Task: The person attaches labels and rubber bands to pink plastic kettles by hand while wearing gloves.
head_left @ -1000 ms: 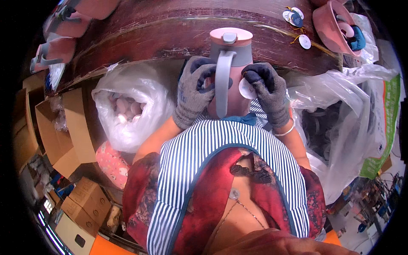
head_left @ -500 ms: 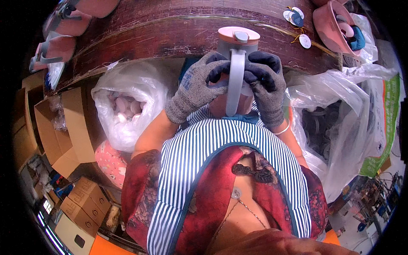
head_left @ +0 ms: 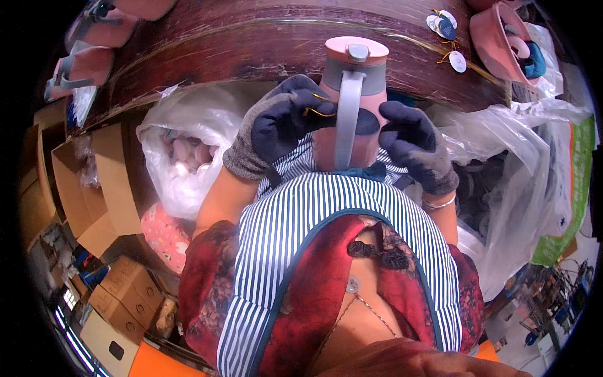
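Observation:
A pink jug [head_left: 325, 147] with a grey collar and a long grey handle [head_left: 348, 125] stands upright in front of my striped apron. Its pink lid [head_left: 339, 45] carries a grey button. Left of the handle, my gloved left hand [head_left: 276, 122] pinches a thin yellow string [head_left: 320, 113], whose loops stick out past the fingertips. A dark oval tag [head_left: 367, 123] lies against the jug's body, right of the handle. My gloved right hand [head_left: 418, 144] is beside the jug's right side, fingers curled but apart, with nothing visible in them.
Loose tags [head_left: 443, 26] with yellow strings lie on the dark wooden table [head_left: 251, 53]. A pink basin [head_left: 493, 53] is at its right end. Plastic bags hold pink parts [head_left: 188, 154] on the left and dark parts [head_left: 474, 188] on the right. An open carton [head_left: 91, 188] stands far left.
My hands have moved apart from the handle, the left drawing the yellow string leftward and the right moving off to the right. The dark tag on the jug has come into view.

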A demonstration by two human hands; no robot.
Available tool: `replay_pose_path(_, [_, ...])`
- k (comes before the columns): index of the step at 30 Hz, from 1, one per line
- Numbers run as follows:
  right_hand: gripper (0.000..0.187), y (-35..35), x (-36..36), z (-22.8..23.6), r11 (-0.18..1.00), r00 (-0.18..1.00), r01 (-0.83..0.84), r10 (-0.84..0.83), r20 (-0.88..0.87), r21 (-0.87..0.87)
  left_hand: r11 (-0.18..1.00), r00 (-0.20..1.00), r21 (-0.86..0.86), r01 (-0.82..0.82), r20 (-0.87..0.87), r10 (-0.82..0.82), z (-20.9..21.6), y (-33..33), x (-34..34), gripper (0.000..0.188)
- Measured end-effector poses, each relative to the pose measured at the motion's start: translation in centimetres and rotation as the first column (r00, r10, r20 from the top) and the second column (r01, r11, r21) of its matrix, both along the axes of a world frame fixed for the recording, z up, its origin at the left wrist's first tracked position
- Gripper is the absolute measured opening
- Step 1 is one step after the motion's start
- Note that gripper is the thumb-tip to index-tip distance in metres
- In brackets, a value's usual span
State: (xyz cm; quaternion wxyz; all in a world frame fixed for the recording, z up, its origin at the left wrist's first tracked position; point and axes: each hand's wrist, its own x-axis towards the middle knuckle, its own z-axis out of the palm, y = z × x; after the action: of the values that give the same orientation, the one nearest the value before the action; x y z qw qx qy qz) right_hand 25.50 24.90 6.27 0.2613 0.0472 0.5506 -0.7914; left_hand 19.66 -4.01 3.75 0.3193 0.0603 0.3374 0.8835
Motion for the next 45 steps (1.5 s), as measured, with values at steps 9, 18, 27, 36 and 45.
replay_pose_path(9, [0.080,-3.0,-0.5,-2.1,0.572,0.631,0.477,0.306,-0.713,0.667,0.980,0.998,0.200,-0.018,0.062,0.006,-1.1,1.3,0.1,0.038])
replay_pose_path(18, [0.055,-2.8,-0.5,-2.8,0.404,0.442,0.637,0.505,-0.741,0.656,0.990,0.965,-0.121,-0.070,-0.260,0.036,-2.4,1.9,0.6,0.034])
replay_pose_path(27, [0.042,-2.5,-0.4,-1.4,0.803,0.761,0.593,-0.534,-0.368,0.062,0.820,0.984,0.561,-0.116,0.176,0.019,-1.9,1.7,-0.4,0.044])
replay_pose_path(36, [0.057,-2.8,-3.8,1.9,0.775,0.456,0.481,0.178,-0.872,0.410,0.708,0.796,-0.679,-0.195,-0.531,-0.289,7.1,3.8,-2.3,0.066])
replay_pose_path(45, [0.056,-5.7,-2.4,3.0,0.835,0.716,0.549,-0.499,-0.487,-0.049,0.603,0.423,-0.579,-0.549,-0.814,-0.398,7.4,4.4,-2.1,0.048])
